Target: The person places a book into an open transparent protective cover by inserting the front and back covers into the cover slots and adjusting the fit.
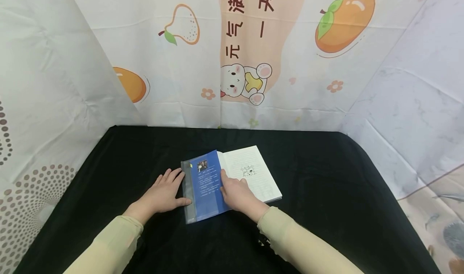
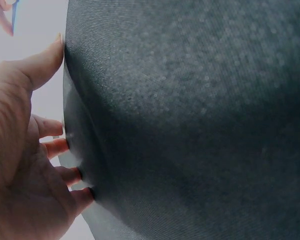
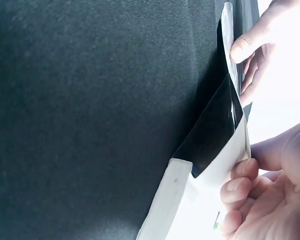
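A book (image 1: 251,175) lies open on the black cloth, its right page printed with text and a small web-like drawing. Its blue jacket flap (image 1: 206,189), with white print, a small photo and a clear plastic edge, spreads to the left. My right hand (image 1: 239,193) pinches the flap's inner edge beside the pages. In the right wrist view the flap (image 3: 230,152) stands bent up from the page block (image 3: 170,200). My left hand (image 1: 163,193) lies spread at the left, thumb on the plastic edge (image 1: 189,193) and fingertips by the upper left corner.
A black cloth (image 1: 319,185) covers the table. White curtains (image 1: 181,64) printed with fruit and a bear stand behind it and at both sides.
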The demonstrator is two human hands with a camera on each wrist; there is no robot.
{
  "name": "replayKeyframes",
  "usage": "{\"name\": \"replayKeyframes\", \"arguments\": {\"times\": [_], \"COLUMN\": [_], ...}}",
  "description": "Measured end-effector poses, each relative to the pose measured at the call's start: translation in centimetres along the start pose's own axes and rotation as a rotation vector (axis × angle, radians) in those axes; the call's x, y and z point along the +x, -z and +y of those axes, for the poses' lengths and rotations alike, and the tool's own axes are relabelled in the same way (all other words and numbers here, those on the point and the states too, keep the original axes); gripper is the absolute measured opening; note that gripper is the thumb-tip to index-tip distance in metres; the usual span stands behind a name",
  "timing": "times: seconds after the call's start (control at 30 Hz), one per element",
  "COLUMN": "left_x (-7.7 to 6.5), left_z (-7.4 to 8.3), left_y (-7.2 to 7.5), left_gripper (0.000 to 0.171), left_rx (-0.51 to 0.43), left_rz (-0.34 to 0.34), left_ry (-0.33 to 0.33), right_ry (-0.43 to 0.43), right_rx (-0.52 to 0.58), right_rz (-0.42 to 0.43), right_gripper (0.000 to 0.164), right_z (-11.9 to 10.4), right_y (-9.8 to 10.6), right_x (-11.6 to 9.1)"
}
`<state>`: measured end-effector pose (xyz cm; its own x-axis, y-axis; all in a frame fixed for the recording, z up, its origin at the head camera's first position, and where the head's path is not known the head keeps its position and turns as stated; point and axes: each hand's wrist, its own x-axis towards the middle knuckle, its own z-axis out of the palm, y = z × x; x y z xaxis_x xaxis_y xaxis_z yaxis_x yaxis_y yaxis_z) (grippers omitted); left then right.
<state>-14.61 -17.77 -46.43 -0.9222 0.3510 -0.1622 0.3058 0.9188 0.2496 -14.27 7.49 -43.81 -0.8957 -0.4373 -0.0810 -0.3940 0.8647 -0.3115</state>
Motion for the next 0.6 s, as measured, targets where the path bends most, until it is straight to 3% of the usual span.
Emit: {"name": "replayKeyframes", "arguments": {"times": [0.6], "left_x": [-0.19], "left_z": [0.05], "left_y": [0.09], "left_gripper": [0.093], "left_rx": [0.002], "left_rz": [-0.003], "left_ry": [-0.019], "right_ry": [0.014], "right_rx": [-0.011], "right_rz": [0.017], "right_gripper": [0.054], "right_z": [-0.04], "right_y": [0.01], "right_x": [-0.13]}}
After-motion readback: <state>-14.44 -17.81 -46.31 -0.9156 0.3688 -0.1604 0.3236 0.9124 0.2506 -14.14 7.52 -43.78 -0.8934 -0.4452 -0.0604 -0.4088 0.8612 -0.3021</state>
